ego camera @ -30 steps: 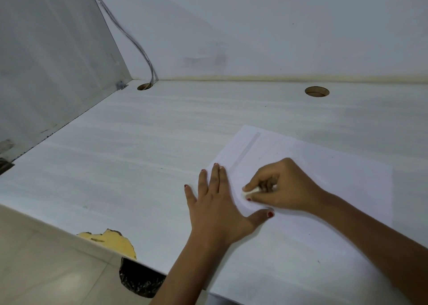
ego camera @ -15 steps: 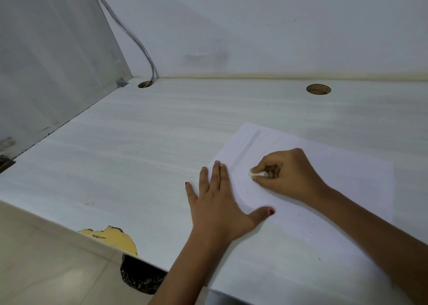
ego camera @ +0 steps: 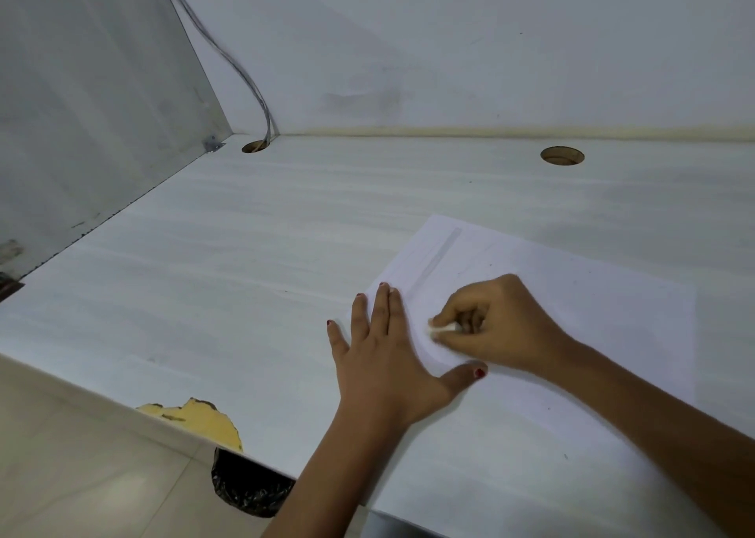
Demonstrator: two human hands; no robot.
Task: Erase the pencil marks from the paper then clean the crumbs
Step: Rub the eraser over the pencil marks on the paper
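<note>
Pressing down on the near-left part of the paper [ego camera: 592, 333] with the left hand [ego camera: 388, 357]: fingers straight, thumb stretched out to the right across the sheet, little finger out on the bare table [ego camera: 245, 272]. Pinching a small white eraser [ego camera: 441, 328] in the right hand [ego camera: 494, 325], fingers curled round it, only its pale end showing past the fingertips. Holding that end down against the paper, just beside the left hand's fingers and above its thumb. Flat on the white table, at a slant, with a faint grey streak [ego camera: 441, 255] near the left edge of the sheet, beyond both hands. Further back, two round holes [ego camera: 562, 156] in the table top, a grey cable [ego camera: 245, 75] dropping into the left one. At the front edge, a chipped yellow patch [ego camera: 204, 419]; below it, a black bag [ego camera: 249, 492] on the tiled floor [ego camera: 81, 456].
</note>
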